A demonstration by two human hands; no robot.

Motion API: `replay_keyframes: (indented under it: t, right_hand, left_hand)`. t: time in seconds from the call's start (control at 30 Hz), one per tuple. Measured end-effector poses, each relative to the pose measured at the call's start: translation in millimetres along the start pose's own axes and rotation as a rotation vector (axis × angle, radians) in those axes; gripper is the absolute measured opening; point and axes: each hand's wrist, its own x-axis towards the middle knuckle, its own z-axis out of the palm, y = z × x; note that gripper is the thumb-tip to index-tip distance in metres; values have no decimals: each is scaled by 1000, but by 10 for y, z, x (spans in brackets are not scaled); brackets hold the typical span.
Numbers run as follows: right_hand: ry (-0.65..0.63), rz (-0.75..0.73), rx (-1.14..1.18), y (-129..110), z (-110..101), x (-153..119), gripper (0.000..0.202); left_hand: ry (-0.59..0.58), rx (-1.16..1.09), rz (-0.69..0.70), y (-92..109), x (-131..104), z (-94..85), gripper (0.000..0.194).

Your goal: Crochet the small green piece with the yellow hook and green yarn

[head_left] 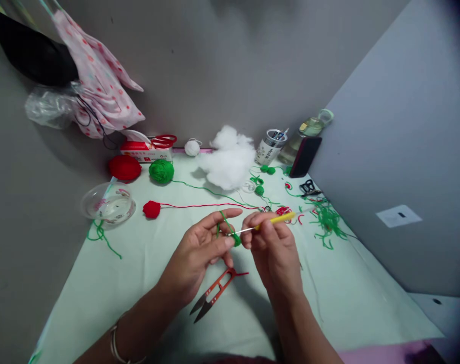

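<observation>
Between thumb and fingers, my left hand (199, 253) pinches a small green crochet piece (236, 239). A strand of green yarn (225, 218) runs up from it over my raised left index finger. My right hand (275, 247) grips a crochet hook (277, 220) by its yellow handle. The hook's thin metal shaft points left and meets the green piece; its very tip is hard to make out among the yarn. Below my left hand, orange-handled thread snips (217, 293) lie on the light green tablecloth (146, 303).
A green yarn ball (161, 172), red yarn balls (151, 209) and a clear plastic bowl (108, 205) stand at left. White stuffing (230, 162) is piled at the back. A pen cup (270, 146), bottle (301, 136), phone (305, 157) and green yarn scraps (328, 220) are at right.
</observation>
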Motion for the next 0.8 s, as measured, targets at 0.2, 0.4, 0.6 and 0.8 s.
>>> replay_keyframes:
  t: [0.2, 0.4, 0.6, 0.8]
  right_hand:
    - [46, -146, -216, 63, -15, -76, 14]
    - [19, -18, -18, 1, 79, -16, 17]
    - [43, 42, 18, -19, 111, -3, 25]
    - [9, -131, -143, -34, 59, -95, 20]
  left_hand:
    - [102, 177, 72, -46, 10, 5, 35]
    - [114, 242, 118, 59, -17, -65, 27]
    - [114, 266, 105, 106, -24, -63, 29]
    - [117, 263, 104, 84, -31, -65, 26]
